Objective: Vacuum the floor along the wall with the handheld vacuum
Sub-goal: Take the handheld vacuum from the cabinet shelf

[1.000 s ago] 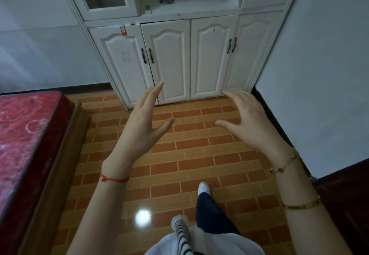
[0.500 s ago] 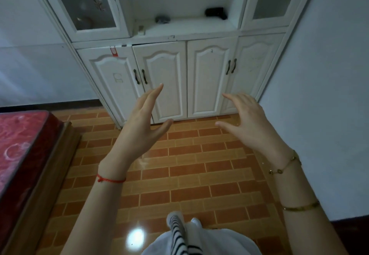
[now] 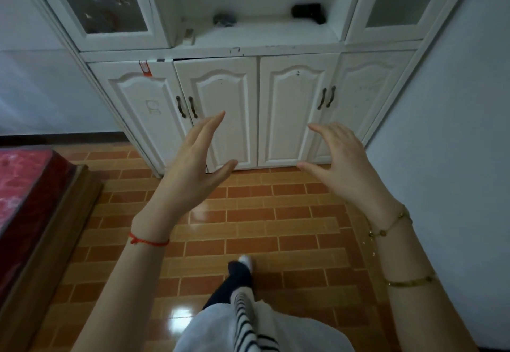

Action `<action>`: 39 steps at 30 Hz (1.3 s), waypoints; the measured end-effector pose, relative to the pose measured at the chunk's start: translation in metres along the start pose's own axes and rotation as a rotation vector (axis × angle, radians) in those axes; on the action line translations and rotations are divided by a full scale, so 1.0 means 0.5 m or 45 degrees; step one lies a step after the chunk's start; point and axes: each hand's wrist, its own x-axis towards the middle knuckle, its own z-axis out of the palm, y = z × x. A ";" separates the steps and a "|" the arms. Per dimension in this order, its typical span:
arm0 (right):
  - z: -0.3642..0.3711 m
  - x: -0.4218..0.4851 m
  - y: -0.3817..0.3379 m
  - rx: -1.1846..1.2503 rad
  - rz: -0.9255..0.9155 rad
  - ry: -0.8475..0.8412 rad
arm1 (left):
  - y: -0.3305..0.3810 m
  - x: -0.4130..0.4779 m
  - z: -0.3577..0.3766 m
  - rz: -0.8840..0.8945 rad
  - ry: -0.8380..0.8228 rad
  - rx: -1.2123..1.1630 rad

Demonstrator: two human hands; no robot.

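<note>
So the tiled floor [image 3: 276,219] ran up to the white cabinet [image 3: 292,109], with the wall [image 3: 455,131] meeting the cabinet's right side. Honestly couldn't tell if the black thing [image 3: 307,13] on the cabinet's open shelf [image 3: 262,31] was the handheld vacuum, it was too small and dark.

Both hands were up in the air in front of the cabinet's lower doors, holding nothing. The left hand [image 3: 193,169] was spread wide, fingers straight, thumb out. The right hand [image 3: 342,164] was wide too, fingers loosely bent, palm down.

There was a red string [image 3: 149,240] on the left wrist and a gold bracelet [image 3: 392,223] on the right. A small grey lump [image 3: 225,19] sat left of the black thing on the cabinet shelf. A red-covered bed [image 3: 24,186] stood well left of the cabinet, and one foot [image 3: 244,262] was on the tiles in front of it.
</note>
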 end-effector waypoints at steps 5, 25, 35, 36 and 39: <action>0.019 0.095 0.045 0.012 0.019 -0.001 | -0.028 0.105 0.036 -0.001 -0.015 -0.014; 0.049 0.630 0.214 0.007 0.080 0.063 | -0.208 0.675 0.129 0.133 -0.068 -0.029; 0.081 0.782 0.278 0.029 0.129 0.034 | -0.274 0.840 0.184 0.132 -0.112 -0.031; 0.084 0.799 0.284 0.030 0.117 0.038 | -0.280 0.856 0.190 0.122 -0.113 -0.036; 0.094 0.857 0.309 0.041 0.094 0.027 | -0.294 0.907 0.207 0.091 -0.115 -0.067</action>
